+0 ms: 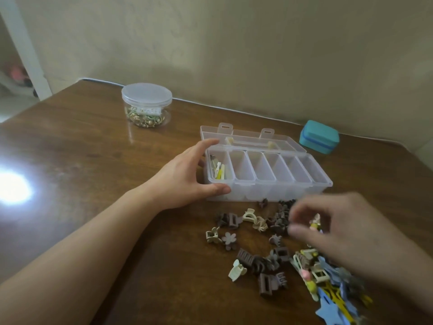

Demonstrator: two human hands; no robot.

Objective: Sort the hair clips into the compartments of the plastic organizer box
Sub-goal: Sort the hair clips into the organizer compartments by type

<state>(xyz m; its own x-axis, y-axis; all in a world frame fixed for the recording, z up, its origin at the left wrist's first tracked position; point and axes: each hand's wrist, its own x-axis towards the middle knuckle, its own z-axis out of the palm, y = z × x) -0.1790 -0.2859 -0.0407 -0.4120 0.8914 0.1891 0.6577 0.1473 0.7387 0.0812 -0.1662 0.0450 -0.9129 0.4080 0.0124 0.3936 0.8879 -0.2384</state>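
small clip (315,222) in right hand (346,233)

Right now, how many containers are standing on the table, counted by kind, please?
Round clear jar with lid: 1
Clear organizer box: 1
Teal case: 1
Total: 3

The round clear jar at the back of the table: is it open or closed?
Closed. The round clear jar has its lid seated flat on top, with small trinkets visible through its wall.
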